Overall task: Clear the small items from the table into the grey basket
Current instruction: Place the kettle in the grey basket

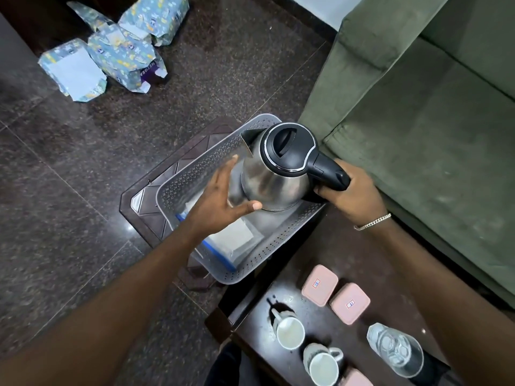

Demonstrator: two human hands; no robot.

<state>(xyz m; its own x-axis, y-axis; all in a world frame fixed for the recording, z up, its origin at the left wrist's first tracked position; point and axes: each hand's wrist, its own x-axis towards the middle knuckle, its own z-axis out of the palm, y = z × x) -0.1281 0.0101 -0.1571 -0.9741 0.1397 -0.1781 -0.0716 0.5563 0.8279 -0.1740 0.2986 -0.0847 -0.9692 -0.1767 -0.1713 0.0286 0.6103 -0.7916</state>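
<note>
Kettle [278,168], steel with a black lid, hangs over the far end of the grey basket [195,174], carried by its handle in my right hand [351,193], which is closed around the grip. My left hand [223,201] is open, fingers spread, with the thumb touching the kettle's lower wall to steady it; it holds nothing. Whether the kettle's base already rests on the basket floor I cannot tell. The basket sits on a low dark stand [145,190] beside the table [362,252] and already contains a clear bag with a blue strip [231,240] lying flat at its near end. On the table, well apart from the basket, four kinds of item remain: two pink lidded boxes [334,293] side by side, two white cups [303,346], a clear glass bottle [395,349] on its side, and part of another pink object at the lower edge. By my judgement the task is early: one item stowed, one being placed, most left to move.
</note>
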